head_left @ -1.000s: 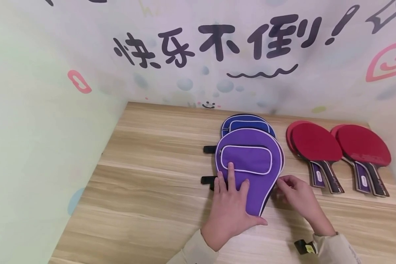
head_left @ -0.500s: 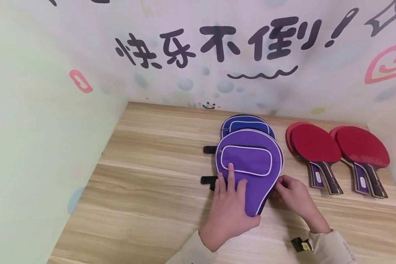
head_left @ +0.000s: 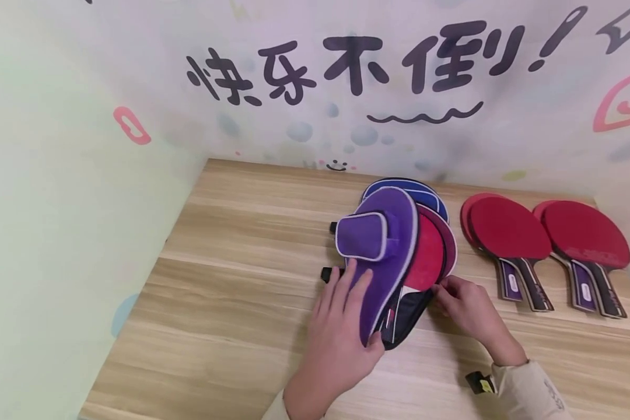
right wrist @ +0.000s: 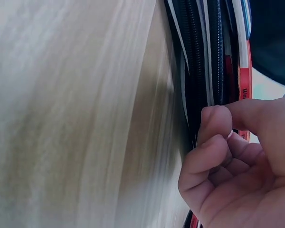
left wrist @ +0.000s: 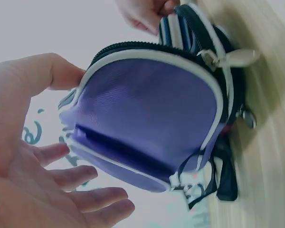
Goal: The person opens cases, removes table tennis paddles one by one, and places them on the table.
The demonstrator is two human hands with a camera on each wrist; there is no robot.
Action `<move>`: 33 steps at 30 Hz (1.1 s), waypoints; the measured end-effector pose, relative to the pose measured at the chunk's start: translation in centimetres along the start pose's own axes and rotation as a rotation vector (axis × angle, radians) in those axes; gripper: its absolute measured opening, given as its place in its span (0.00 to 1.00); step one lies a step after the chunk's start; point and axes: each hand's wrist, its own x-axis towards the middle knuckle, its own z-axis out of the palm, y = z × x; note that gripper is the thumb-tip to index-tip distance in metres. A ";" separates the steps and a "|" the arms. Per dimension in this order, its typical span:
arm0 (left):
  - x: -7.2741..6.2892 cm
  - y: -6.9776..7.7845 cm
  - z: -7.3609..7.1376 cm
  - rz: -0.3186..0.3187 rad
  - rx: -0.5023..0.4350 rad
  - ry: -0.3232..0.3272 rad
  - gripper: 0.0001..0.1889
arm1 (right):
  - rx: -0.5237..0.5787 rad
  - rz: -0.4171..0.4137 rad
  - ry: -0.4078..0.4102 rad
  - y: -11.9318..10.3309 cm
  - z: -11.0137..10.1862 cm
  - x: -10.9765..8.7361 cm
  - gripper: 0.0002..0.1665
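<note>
A purple table tennis paddle case [head_left: 388,256] lies with its front flap folded partway to the left. Inside shows a red table tennis paddle [head_left: 424,256]. My left hand [head_left: 338,338] has its fingers spread against the outside of the flap and its thumb at the flap's lower edge; in the left wrist view the thumb [left wrist: 61,73] touches the white piping. My right hand [head_left: 469,312] pinches the case's right edge near its narrow end. The right wrist view shows the thumb and forefinger [right wrist: 216,121] on the zipped rim, beside the paddle's edge.
Behind the purple case lies a blue paddle case [head_left: 415,192], partly covered. To the right, red paddles lie in two overlapping pairs, a nearer pair [head_left: 509,227] and a farther one [head_left: 588,233]. Black straps [head_left: 331,274] stick out on the left. A printed backdrop [head_left: 273,128] borders the wooden table [head_left: 215,291].
The purple flap has swung up and left with my left hand, uncovering the red paddle inside. My right hand has stayed at the case's right edge.
</note>
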 end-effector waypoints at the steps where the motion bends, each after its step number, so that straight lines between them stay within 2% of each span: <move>1: -0.1 -0.2 -0.2 -0.017 -0.015 0.009 0.55 | 0.001 0.001 -0.005 0.0 0.0 0.0 0.15; 5: -0.6 -1.3 -1.2 -0.118 -0.046 0.024 0.51 | 0.005 0.022 -0.032 0.0 0.0 0.0 0.15; 11: -1.5 -3.4 -1.9 -0.319 -0.010 0.042 0.36 | 0.009 0.060 -0.066 -0.1 -0.1 0.0 0.14; 15: -1.8 -4.7 -2.0 -0.464 0.002 -0.025 0.31 | 0.015 0.083 -0.086 -0.1 -0.2 0.0 0.14; 19: -1.9 -5.7 -2.0 -0.561 0.028 -0.124 0.27 | 0.009 0.090 -0.094 -0.1 -0.1 0.1 0.13; 23: -2.2 -6.6 -1.6 -0.591 0.061 -0.197 0.31 | 0.005 0.106 -0.106 -0.2 0.0 0.0 0.13; 27: -2.2 -6.9 -1.3 -0.599 0.104 -0.257 0.47 | 0.007 0.128 -0.114 -0.1 0.0 -0.1 0.14; 31: -2.2 -6.8 -0.9 -0.601 0.123 -0.262 0.56 | 0.008 0.136 -0.107 -0.1 0.0 -0.2 0.14; 33: -2.2 -6.7 -0.6 -0.564 0.145 -0.251 0.56 | 0.007 0.143 -0.105 -0.1 0.0 -0.2 0.14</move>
